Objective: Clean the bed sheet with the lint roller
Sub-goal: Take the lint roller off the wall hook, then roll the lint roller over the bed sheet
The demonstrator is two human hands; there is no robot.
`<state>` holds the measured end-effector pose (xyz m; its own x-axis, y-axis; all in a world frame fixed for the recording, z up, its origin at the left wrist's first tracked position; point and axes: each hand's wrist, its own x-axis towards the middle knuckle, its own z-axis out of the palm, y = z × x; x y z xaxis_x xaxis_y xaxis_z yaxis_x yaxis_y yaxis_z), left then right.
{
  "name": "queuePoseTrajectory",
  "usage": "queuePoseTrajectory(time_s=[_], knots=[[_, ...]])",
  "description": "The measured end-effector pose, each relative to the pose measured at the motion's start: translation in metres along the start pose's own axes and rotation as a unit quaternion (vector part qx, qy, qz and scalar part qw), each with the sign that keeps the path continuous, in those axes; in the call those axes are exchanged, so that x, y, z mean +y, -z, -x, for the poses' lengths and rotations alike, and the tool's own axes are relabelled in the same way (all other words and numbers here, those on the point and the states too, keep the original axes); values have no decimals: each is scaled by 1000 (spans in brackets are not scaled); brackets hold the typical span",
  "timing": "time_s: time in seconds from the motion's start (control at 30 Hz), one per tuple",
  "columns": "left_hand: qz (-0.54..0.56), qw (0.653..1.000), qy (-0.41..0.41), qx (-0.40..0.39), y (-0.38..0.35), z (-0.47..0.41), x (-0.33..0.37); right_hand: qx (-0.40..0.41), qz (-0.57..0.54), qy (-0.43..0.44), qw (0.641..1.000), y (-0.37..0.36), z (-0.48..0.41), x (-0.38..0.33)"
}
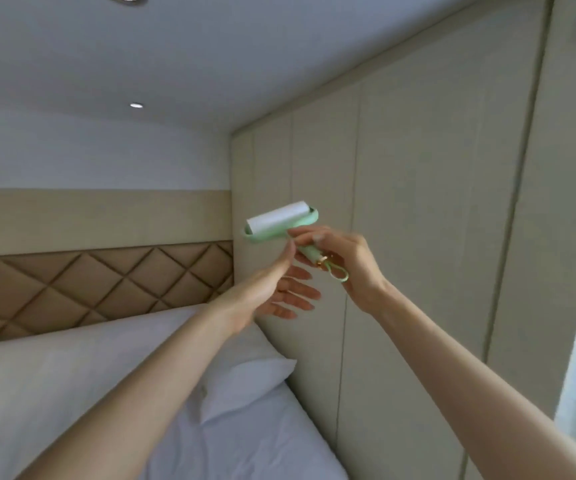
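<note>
Gripped probably light, rigid mint-green plastic lint roller (277,217) by handle in curled right fingers (309,236), left fingers (280,265) straight, touching neck

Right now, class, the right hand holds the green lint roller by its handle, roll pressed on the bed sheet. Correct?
No: the right hand holds the lint roller by its handle, but the roll is in the air, off the bed sheet; see the head view.

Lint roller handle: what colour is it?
The lint roller handle is mint green; shows best in the head view.
</note>
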<state>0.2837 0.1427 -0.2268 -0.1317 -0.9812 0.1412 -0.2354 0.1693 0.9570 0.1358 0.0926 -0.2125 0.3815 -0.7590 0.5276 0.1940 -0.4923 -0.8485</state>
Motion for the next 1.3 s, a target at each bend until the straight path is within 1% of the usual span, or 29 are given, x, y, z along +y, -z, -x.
queuePoseTrajectory(time_s=[0.1,0.23,0.27,0.33,0.4,0.53,0.6,0.73,0.8,0.83,0.9,0.97,1.03,1.1,1.17,1.27,1.3], knots=[[31,999,-21,29,31,41,-47,-16,12,-5,1000,-64,20,39],[34,996,26,72,73,92,-111,-23,-33,8,999,-149,50,86],[31,995,39,83,81,104,-126,-20,-47,-2,999,-169,58,98],[6,993,52,108,92,126,-156,-18,-66,-48,996,-205,71,125],[-31,988,62,140,99,145,-190,-25,-52,-105,993,-236,84,155],[-115,959,143,217,120,170,-261,-106,43,-204,972,-294,112,221],[-131,951,176,219,130,178,-295,-120,53,-245,961,-310,126,250],[-101,943,245,202,159,186,-380,-140,66,-299,942,-336,134,331],[-109,921,306,217,179,188,-430,-145,74,-332,929,-344,129,376],[-143,904,342,213,192,190,-458,-146,76,-347,923,-347,125,399],[-206,868,415,177,219,193,-515,-147,92,-367,914,-354,116,444],[-249,836,470,131,244,195,-565,-146,110,-379,907,-362,104,488],[-293,808,500,111,265,191,-612,-148,119,-389,902,-372,95,535],[-331,788,507,115,287,180,-658,-156,137,-386,899,-384,86,580],[-337,773,523,121,311,166,-697,-174,160,-377,895,-399,80,625],[-390,732,550,101,340,145,-749,-206,184,-360,891,-422,72,687],[-396,725,554,100,346,142,-766,-215,191,-352,891,-430,70,705]])
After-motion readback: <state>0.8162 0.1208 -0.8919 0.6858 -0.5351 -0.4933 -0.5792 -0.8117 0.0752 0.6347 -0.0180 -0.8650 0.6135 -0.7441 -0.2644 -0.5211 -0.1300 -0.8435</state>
